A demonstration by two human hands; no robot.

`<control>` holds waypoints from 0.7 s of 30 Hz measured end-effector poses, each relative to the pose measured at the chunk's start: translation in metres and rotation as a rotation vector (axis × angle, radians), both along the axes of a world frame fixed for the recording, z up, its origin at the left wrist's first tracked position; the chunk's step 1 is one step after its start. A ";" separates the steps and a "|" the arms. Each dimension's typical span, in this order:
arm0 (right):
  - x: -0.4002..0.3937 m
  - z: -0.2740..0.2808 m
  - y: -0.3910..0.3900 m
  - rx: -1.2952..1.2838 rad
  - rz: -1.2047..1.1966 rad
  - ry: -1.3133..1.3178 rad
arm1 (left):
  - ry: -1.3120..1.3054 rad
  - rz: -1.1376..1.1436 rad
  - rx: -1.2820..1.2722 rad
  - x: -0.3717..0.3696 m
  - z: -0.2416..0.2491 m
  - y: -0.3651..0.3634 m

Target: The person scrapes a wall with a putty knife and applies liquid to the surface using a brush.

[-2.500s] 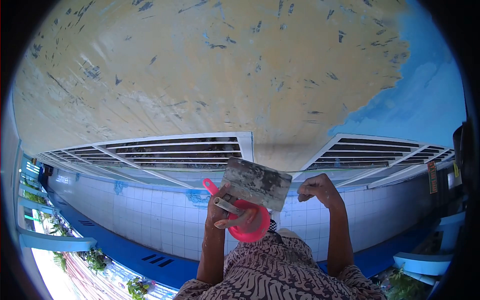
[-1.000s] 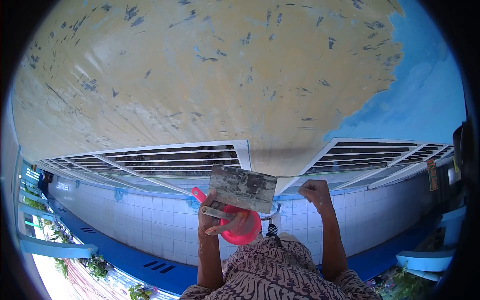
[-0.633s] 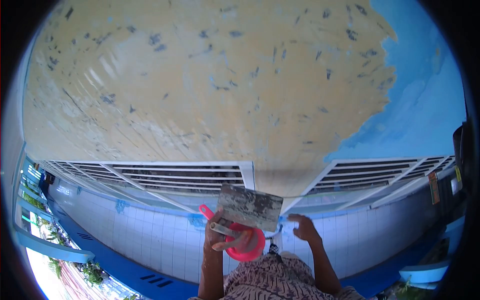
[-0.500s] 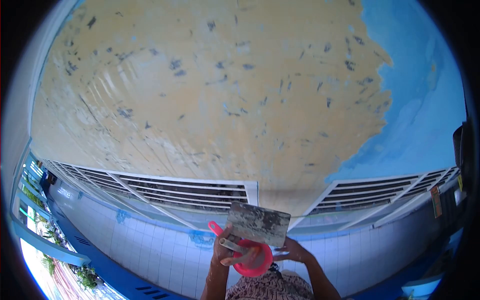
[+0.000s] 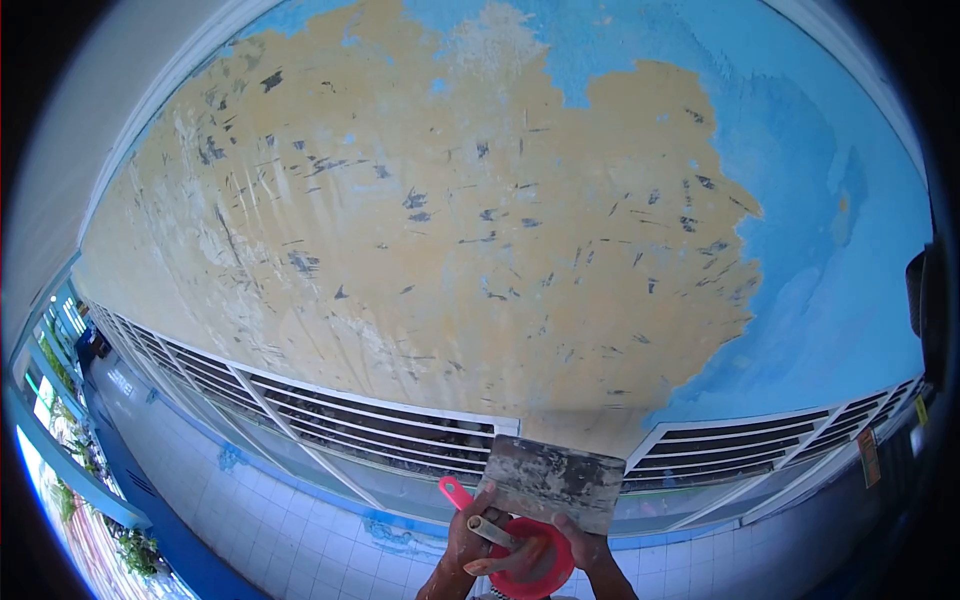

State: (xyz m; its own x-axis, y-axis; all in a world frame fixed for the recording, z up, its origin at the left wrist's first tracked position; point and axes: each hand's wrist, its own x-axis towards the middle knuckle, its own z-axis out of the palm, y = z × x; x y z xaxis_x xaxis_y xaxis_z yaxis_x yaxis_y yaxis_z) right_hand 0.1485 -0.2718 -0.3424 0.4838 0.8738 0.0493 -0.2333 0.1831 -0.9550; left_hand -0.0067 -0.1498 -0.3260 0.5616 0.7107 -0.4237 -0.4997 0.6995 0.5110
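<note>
In front of me is a rectangular grey plastering trowel, its flat face smeared with dried plaster. My left hand is closed round a pink plastic dipper, whose looped handle sticks up past the thumb. A pale tube-like handle pokes out between the same hand's fingers, over the dipper's bowl. The left thumb lies at the trowel's lower left corner. My right hand is closed on the trowel's lower right edge, thumb on its face. Greyish material shows inside the bowl, partly hidden by fingers.
Ahead rises a wall with a large tan patch, marked by dark gouges and bordered by blue paint. Louvred windows run beneath it on both sides. White tiles lie below, with railings and plants at the left.
My right hand has gone from beside the trowel to gripping its lower right edge. Trowel and dipper have shifted down and right in view, while the wall shows more of its upper part.
</note>
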 end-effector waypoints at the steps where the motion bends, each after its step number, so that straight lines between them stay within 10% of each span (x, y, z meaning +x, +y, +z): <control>1: 0.004 0.010 -0.001 0.021 -0.040 -0.072 | 0.081 -0.001 0.013 0.003 0.018 -0.007; 6: 0.086 -0.041 -0.023 0.103 -0.470 0.018 | -0.101 -0.104 0.155 0.008 0.044 -0.020; 10: 0.080 0.145 -0.042 0.322 -0.591 -0.664 | -0.007 -0.014 0.125 0.013 0.034 -0.008; 21: 0.073 0.378 -0.006 0.411 -0.902 -2.278 | -0.239 0.382 0.139 0.028 0.092 0.047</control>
State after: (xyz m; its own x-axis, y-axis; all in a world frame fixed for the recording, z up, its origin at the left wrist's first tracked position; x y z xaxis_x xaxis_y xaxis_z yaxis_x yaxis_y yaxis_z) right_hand 0.2216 -0.2779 0.0354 -0.4359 0.4104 0.8010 0.8019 -0.2271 0.5527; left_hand 0.0217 -0.1026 -0.2336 0.3186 0.9264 -0.2005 -0.8229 0.3753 0.4265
